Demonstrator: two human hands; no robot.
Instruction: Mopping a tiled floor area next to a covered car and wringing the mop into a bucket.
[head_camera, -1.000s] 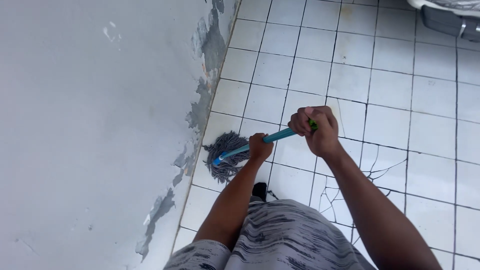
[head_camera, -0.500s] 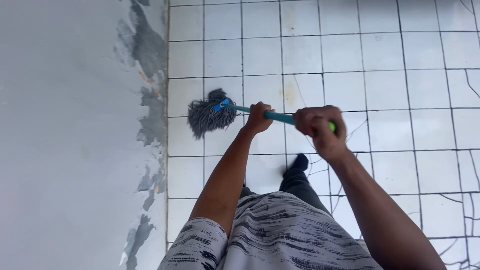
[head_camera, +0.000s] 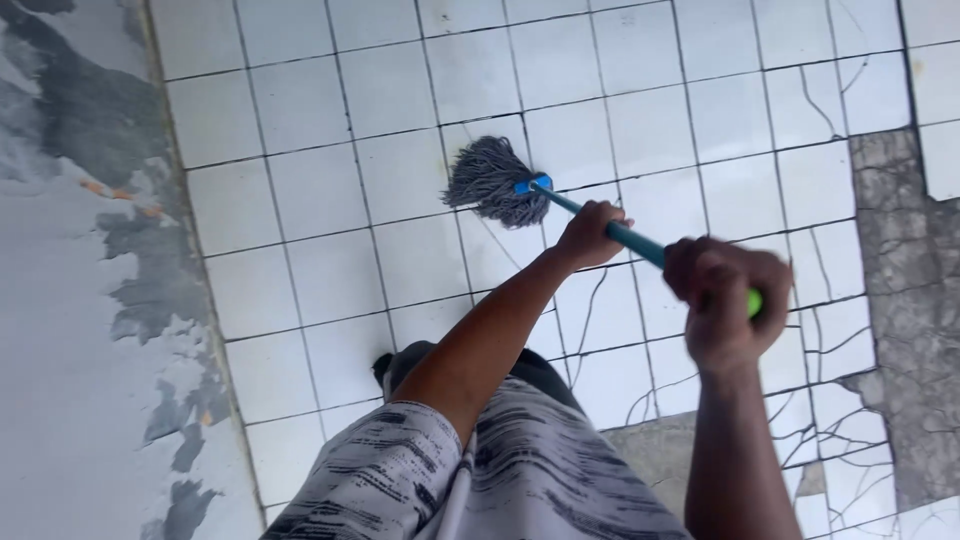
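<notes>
Mop (head_camera: 492, 180) head rests on the white tiled floor (head_camera: 300, 190); your left hand (head_camera: 590, 234) grips its teal handle (head_camera: 640, 242) low, your right hand (head_camera: 725, 300) clenches the green end.

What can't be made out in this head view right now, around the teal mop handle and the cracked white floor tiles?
- Teal mop handle: the stretches inside the left hand and right hand are hidden by the fingers.
- Green handle end: mostly covered by the right hand, which is motion-blurred.
- Floor under the grey string mop head: hidden by its strands.
- Feet: hidden by the patterned shirt; only a dark bit shows.
</notes>
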